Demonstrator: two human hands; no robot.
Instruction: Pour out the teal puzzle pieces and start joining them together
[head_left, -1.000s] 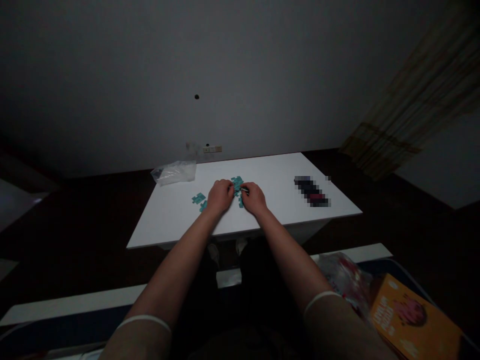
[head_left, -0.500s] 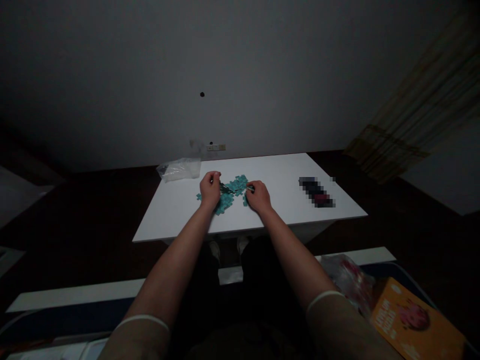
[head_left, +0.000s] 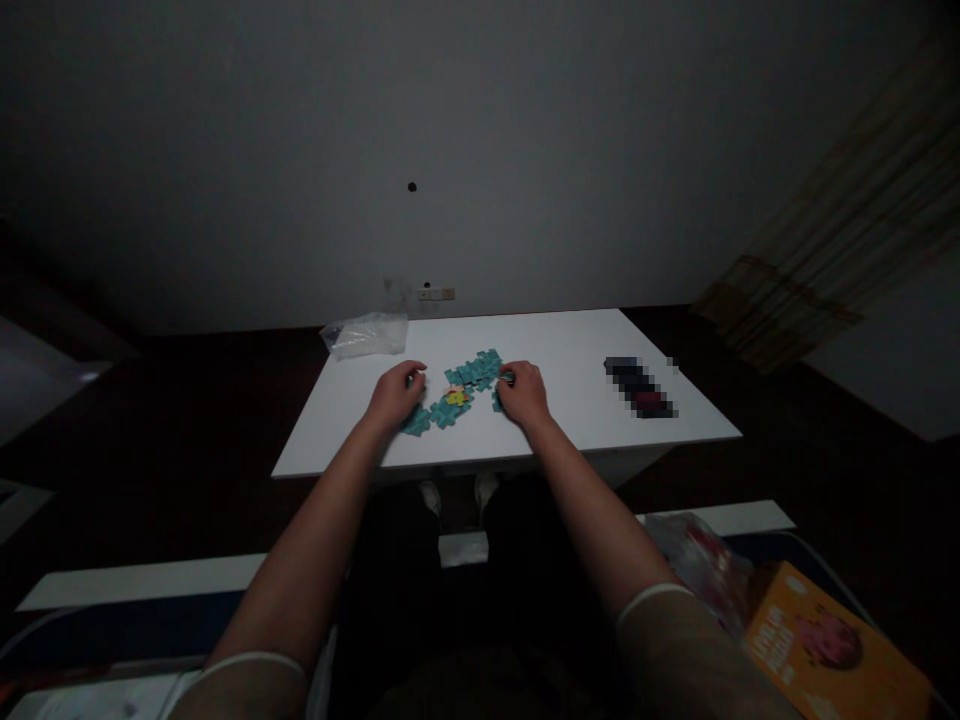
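Note:
Teal jigsaw puzzle pieces (head_left: 480,368) lie in a loose heap on the white table (head_left: 577,400), many of them face down. One yellow piece with a bit of red (head_left: 457,397) rests on top, picture side showing. On the left side of the heap, my left hand (head_left: 397,397) is open with curved fingers apart, over a few teal pieces partly hidden beneath it. My right hand (head_left: 526,393) is closed at the right edge of the heap, a few puzzle pieces pinched between thumb and fingers. Another teal piece (head_left: 496,402) shows beside its palm.
A clear plastic bag (head_left: 366,336) lies at the table's back left corner. A blurred dark object (head_left: 639,385) is on the right of the table. Lower right are an orange puzzle box (head_left: 832,640) and a crumpled clear bag (head_left: 701,560). A wall stands behind.
My left hand has moved left and down and let go of the pieces it held. The yellow piece now shows on the heap. My right hand keeps its pinch.

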